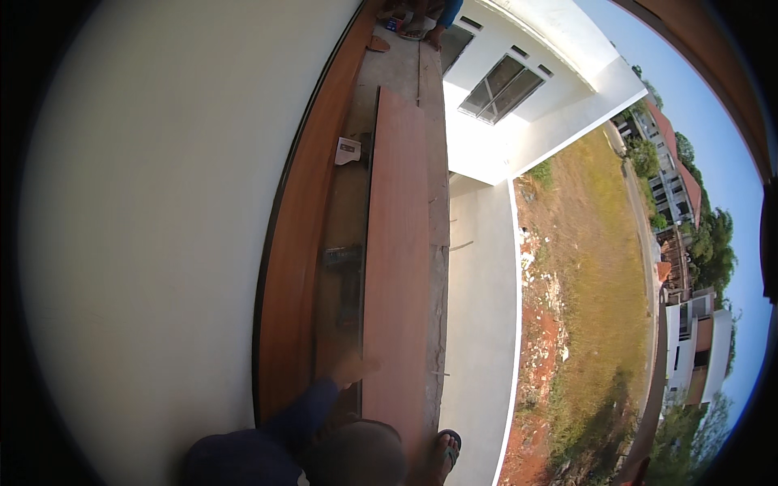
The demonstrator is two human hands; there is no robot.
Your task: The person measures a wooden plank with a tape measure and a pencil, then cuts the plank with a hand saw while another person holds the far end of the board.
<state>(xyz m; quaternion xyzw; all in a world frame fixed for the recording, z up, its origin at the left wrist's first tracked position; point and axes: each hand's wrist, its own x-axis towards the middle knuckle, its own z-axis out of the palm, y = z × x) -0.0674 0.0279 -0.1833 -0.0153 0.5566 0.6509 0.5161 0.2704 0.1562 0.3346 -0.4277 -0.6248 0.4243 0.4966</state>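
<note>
My left hand (350, 370), at the end of a dark blue sleeve (304, 413), reaches to the left edge of a long reddish-brown board (397, 243). Its fingertips blur where they meet the board, so their grip does not show. The board runs away from me along a narrow ledge. A rounded grey shape (356, 455), perhaps a knee, covers part of its near end. No right hand shows. Left of the board, in shadow, sits a dark tool (347, 279) whose kind I cannot make out. Farther off is a white printed paper or packet (348, 151).
A brown wooden strip (296, 283) runs along the cream wall (154, 243) at left. A foot in a dark sandal (447, 449) stands right of the board. Thin rods (460, 245) jut from the ledge. Another person (433, 20) is at the far end, near a brown sandal (378, 44).
</note>
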